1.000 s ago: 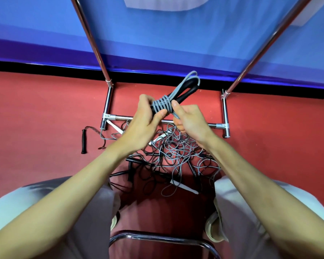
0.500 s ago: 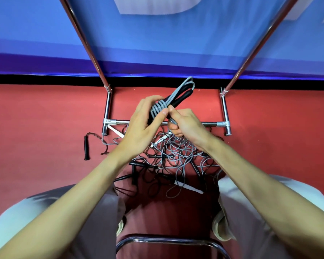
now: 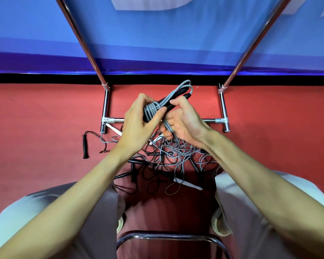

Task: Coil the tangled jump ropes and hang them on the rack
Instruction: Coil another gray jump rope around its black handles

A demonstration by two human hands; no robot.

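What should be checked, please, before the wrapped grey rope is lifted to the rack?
1. Left hand grips the wrapped bundle: ok.
2. Grey turns sit tight round the black handles: ok.
3. Free end is tucked in: not ok; a grey strand runs down through the right hand.
4. Bundle is free of the pile on the floor: cannot tell; that strand drops toward it behind the hand.
5. Rack has a free place to hang it: cannot tell; only its uprights and base bars show.
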